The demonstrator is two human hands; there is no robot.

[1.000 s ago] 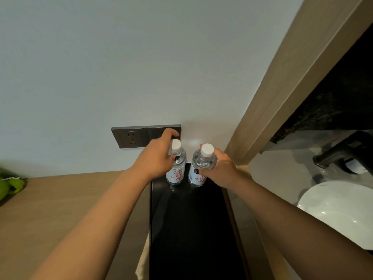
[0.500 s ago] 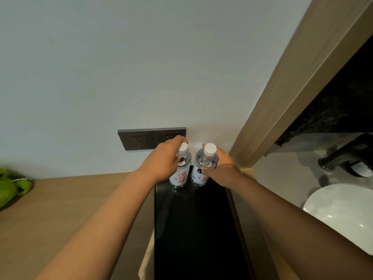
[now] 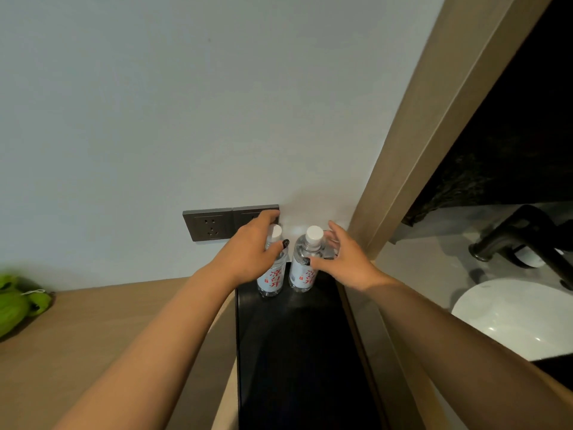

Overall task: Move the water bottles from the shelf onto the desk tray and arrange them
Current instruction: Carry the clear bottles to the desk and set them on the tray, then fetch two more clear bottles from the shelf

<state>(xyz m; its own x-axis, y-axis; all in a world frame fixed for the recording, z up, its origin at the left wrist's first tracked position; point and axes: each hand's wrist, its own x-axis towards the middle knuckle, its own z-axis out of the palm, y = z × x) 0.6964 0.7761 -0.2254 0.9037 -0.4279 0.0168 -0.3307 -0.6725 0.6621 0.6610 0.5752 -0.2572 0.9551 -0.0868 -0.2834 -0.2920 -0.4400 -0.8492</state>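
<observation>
Two clear water bottles with white caps and red-lettered labels stand upright side by side at the far end of the black tray [image 3: 294, 352], close to the wall. My left hand [image 3: 248, 252] wraps the upper part of the left bottle [image 3: 273, 279], thumb across its front. My right hand [image 3: 347, 262] is beside the right bottle [image 3: 302, 271] with its fingers spread apart. Only the thumb tip rests against the bottle's side.
A grey socket panel [image 3: 210, 225] sits on the wall right behind the left bottle. The wooden desk [image 3: 93, 336] runs left of the tray, with a green object [image 3: 15, 302] at its far left. A wooden door frame [image 3: 412, 135], white basin [image 3: 511, 318] and black tap [image 3: 521, 234] lie right.
My right hand has let go of the right bottle and spread its fingers. Both bottles stay standing at the tray's far end. The left hand still wraps its bottle.
</observation>
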